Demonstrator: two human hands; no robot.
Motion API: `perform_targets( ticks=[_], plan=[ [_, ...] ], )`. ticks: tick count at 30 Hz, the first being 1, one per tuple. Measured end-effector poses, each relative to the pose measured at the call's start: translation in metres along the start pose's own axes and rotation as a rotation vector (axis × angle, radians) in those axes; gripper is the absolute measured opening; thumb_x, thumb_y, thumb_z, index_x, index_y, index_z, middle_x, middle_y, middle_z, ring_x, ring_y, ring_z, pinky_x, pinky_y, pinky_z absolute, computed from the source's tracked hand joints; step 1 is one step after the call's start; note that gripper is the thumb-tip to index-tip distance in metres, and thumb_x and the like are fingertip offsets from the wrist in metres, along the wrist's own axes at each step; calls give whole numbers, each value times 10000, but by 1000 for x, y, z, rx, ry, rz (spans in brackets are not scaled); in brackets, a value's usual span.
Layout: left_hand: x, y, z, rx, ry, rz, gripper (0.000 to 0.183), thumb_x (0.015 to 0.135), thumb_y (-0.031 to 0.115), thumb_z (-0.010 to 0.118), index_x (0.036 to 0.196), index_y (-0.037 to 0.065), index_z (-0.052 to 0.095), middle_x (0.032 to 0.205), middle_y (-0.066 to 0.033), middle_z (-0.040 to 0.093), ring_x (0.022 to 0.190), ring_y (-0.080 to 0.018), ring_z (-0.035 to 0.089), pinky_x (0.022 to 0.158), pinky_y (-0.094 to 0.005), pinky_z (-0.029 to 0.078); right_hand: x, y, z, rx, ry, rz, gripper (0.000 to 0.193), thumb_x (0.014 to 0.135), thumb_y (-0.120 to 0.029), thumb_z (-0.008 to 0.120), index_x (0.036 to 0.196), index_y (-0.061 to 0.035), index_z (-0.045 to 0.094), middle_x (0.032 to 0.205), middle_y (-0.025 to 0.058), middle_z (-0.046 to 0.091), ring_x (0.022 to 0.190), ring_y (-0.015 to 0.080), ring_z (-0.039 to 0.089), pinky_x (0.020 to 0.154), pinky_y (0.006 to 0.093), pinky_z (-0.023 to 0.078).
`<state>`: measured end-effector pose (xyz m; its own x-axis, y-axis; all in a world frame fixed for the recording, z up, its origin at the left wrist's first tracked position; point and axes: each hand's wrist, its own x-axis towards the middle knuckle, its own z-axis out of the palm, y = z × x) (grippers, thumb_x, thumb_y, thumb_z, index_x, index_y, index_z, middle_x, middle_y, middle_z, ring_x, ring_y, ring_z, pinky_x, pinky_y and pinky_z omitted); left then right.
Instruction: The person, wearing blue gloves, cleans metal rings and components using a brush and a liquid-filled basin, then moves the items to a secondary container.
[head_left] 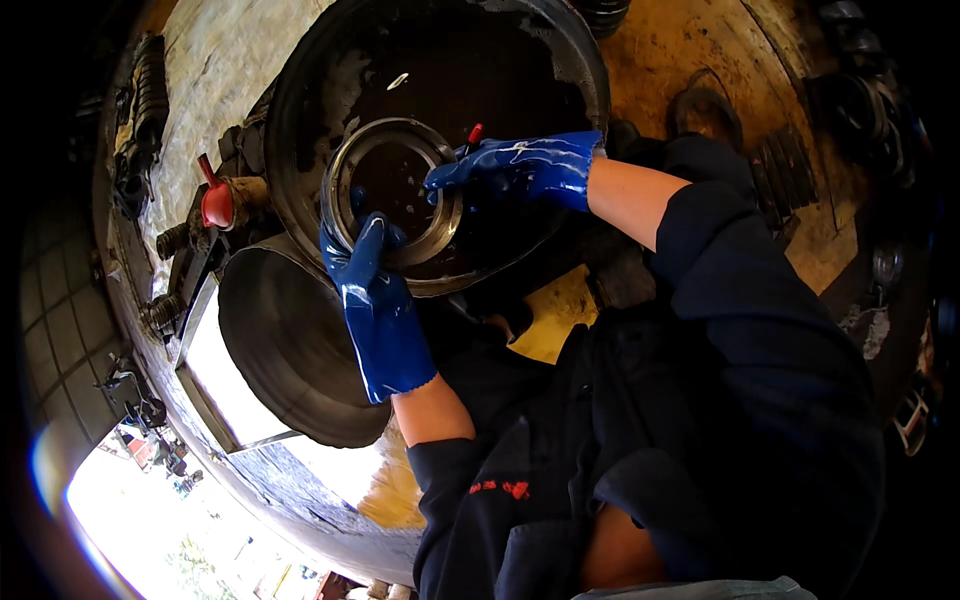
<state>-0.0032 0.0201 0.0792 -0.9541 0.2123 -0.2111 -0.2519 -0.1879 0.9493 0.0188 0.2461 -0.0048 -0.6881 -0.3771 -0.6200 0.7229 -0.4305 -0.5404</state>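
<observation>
A wide metal ring (442, 228) with a shiny stepped rim is held tilted over a large black round basin (278, 160). Dark, wet-looking liquid lies in the basin. My left hand (372, 295), in a blue rubber glove, grips the ring's near left side, thumb on the outside and fingertips through the opening. In a matching glove, my right hand (525, 168) is closed at the ring's right side, its fingertips by the inner edge. A thin tool with a red end (476, 133) sticks up from that hand; its working end is hidden.
Left of the basin sit a red funnel-like scoop (217, 204) and a large empty metal drum (300, 345) lying open. Coiled springs (150, 90) lie farther left. Greasy round parts (706, 110) rest on the stained surface at right.
</observation>
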Motion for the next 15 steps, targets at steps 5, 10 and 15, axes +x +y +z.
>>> perform_targets(
  ticks=[5, 10, 15],
  plan=[
    [7, -3, -5, 123, -12, 93, 602, 779, -34, 729, 1362, -27, 578, 1113, -129, 708, 955, -219, 717, 892, -365, 591, 0, -20, -15, -230, 14, -329, 378, 882, -270, 871, 1156, -48, 735, 1052, 86, 774, 947, 197, 740, 847, 318, 609],
    [18, -5, -18, 464, -99, 151, 502, 799, -1, 759, 1281, -15, 623, 1081, -100, 725, 969, -178, 701, 897, -338, 570, -8, -54, -13, -1003, 226, -480, 245, 918, -277, 815, 1100, -122, 760, 960, 36, 756, 940, 193, 731, 875, 354, 602],
    [15, -24, -12, 413, -347, -51, 561, 813, 110, 820, 1311, -45, 612, 1138, -110, 709, 1001, -190, 696, 917, -347, 573, -20, -53, 17, -1565, 190, -759, 212, 802, -106, 796, 1008, -146, 770, 909, 78, 754, 849, 272, 744, 775, 398, 626]
  ],
)
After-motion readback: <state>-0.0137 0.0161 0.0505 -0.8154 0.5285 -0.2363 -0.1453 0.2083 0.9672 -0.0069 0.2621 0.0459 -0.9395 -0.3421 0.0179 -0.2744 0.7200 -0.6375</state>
